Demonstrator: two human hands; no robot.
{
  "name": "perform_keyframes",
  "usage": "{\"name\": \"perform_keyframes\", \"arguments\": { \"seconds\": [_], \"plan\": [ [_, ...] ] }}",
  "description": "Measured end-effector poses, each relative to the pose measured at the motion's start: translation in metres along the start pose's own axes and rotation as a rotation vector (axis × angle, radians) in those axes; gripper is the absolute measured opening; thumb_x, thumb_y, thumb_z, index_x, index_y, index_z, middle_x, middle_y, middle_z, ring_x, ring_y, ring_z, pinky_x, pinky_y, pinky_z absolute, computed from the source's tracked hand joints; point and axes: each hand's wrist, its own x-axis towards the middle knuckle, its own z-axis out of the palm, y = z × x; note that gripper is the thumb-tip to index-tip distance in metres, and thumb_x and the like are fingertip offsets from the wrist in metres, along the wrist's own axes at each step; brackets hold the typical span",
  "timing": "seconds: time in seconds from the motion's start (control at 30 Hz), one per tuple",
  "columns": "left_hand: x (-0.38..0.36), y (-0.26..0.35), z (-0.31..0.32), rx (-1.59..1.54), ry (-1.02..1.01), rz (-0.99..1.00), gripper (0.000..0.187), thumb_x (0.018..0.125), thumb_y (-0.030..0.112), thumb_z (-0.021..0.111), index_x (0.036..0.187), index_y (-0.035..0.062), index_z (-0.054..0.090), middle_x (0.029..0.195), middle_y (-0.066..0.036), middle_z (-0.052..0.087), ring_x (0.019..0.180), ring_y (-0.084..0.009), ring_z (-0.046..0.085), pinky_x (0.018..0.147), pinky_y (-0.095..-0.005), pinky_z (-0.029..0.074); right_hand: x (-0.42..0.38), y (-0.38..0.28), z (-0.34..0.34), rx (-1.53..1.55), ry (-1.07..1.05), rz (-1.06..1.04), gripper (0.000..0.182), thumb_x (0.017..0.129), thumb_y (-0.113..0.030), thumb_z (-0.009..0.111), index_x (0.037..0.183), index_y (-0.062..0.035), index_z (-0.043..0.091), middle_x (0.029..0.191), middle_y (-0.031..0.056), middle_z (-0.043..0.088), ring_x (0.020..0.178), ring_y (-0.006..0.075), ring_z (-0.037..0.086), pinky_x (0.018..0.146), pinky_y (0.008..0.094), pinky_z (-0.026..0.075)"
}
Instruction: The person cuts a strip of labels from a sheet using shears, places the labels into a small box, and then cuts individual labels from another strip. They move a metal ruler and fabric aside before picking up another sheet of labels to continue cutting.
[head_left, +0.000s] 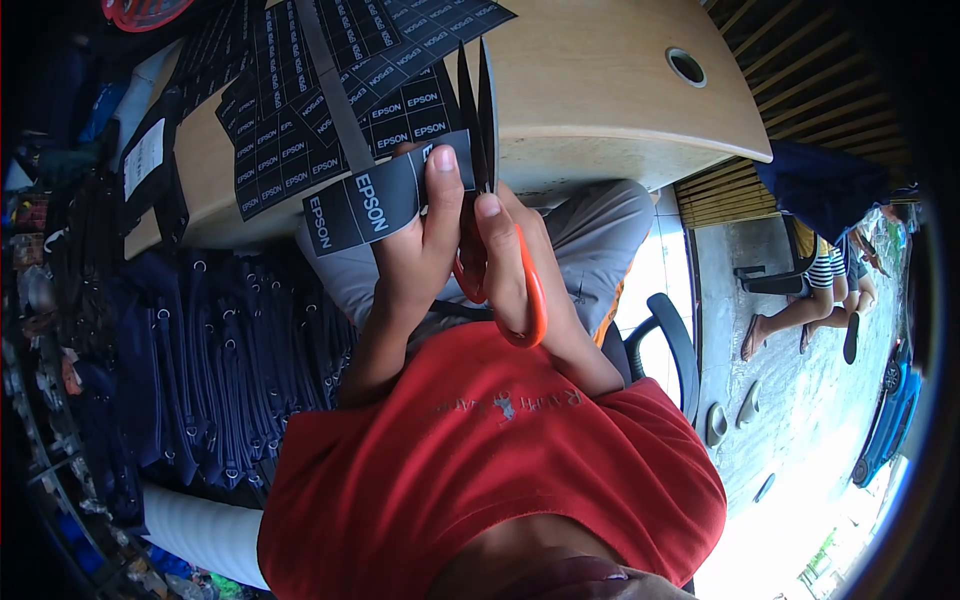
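Note:
My left hand (425, 225) pinches a short black strip of EPSON labels (345, 212), thumb on top near its right end. The strip slants up to the right, in front of the table edge. Closed around the orange handles of a pair of scissors (535, 300) is my right hand (508, 265). The dark blades point up and stand slightly apart, just right of the strip's end. Behind my hands, several printed EPSON label sheets (270, 160) overlap on the wooden table (590, 70). A grey metal ruler-like strip (335, 95) lies across them.
Dark blue straps with metal rings (215, 370) hang at the left. A black piece with a white label (146, 158) lies over the table's left edge. The tabletop has a round cable hole (686, 67). Another person's legs (800, 315) show at the right, near slippers (735, 412).

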Motion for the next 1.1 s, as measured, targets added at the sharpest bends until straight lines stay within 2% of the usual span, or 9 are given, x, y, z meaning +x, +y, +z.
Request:
{"name": "perform_keyframes", "arguments": {
  "seconds": [0.13,0.37,0.43,0.77,0.87,0.93,1.1],
  "plan": [
    [0.0008,0.0020,0.0005,-0.028,0.030,-0.084,0.025,0.099,0.010,0.053,0.076,0.0013,0.053,0.063,0.000,0.047,0.056,-0.0079,0.045,0.052,-0.0261,0.035,0.0004,0.0029,-0.0031,0.019,-0.025,-0.052,0.037,0.103,-0.032,0.035,0.102,0.0030,0.048,0.065,0.0193,0.055,0.059,0.0393,0.056,0.059,0.0431,0.043],
    [0.0021,-0.0047,-0.0008,0.022,-0.003,-0.075,0.026,0.099,0.010,0.053,0.075,0.0018,0.052,0.061,0.000,0.046,0.055,-0.0078,0.044,0.050,-0.0264,0.033,-0.0002,0.0045,-0.0046,-0.026,-0.073,-0.087,0.038,0.102,-0.034,0.038,0.099,0.0025,0.046,0.065,0.0215,0.054,0.061,0.0416,0.055,0.059,0.0438,0.041],
    [0.0042,-0.0036,0.0022,0.036,0.014,0.037,0.026,0.099,0.011,0.053,0.075,0.0018,0.051,0.061,0.000,0.045,0.055,-0.0077,0.043,0.050,-0.0267,0.033,-0.0001,0.0023,-0.0037,-0.015,-0.071,-0.077,0.038,0.103,-0.034,0.037,0.098,0.0024,0.046,0.065,0.0219,0.054,0.061,0.0421,0.055,0.059,0.0439,0.041],
    [0.0022,-0.0010,0.0011,0.022,-0.049,-0.029,0.024,0.099,0.010,0.053,0.076,0.0013,0.053,0.063,0.000,0.046,0.056,-0.0080,0.043,0.051,-0.0265,0.034,0.0009,0.0016,-0.0014,-0.031,-0.031,-0.020,0.035,0.104,-0.028,0.033,0.094,0.0024,0.046,0.066,0.0234,0.055,0.062,0.0446,0.056,0.058,0.0442,0.042],
    [0.0022,-0.0014,0.0018,0.033,-0.063,-0.013,0.022,0.098,0.009,0.054,0.078,0.0009,0.054,0.063,0.000,0.047,0.057,-0.0081,0.044,0.052,-0.0265,0.034,0.0005,0.0008,-0.0011,-0.057,-0.014,-0.031,0.035,0.105,-0.027,0.032,0.093,0.0023,0.047,0.066,0.0237,0.054,0.062,0.0450,0.055,0.058,0.0443,0.042],
    [0.0026,-0.0006,0.0032,0.057,-0.052,0.024,0.026,0.101,0.016,0.050,0.080,0.0019,0.054,0.064,0.003,0.046,0.058,-0.0041,0.042,0.051,-0.0239,0.033,-0.0001,0.0027,-0.0011,-0.072,-0.014,-0.017,0.035,0.105,-0.028,0.032,0.093,0.0023,0.047,0.065,0.0237,0.054,0.062,0.0452,0.055,0.058,0.0444,0.042],
    [0.0020,-0.0043,0.0039,0.075,-0.054,0.051,0.025,0.101,0.016,0.050,0.081,0.0018,0.055,0.064,0.004,0.046,0.058,-0.0035,0.040,0.050,-0.0235,0.032,-0.0013,0.0055,-0.0019,-0.109,0.002,-0.025,0.037,0.105,-0.030,0.032,0.095,0.0026,0.048,0.063,0.0231,0.052,0.061,0.0462,0.054,0.057,0.0442,0.042]
  ]
}}
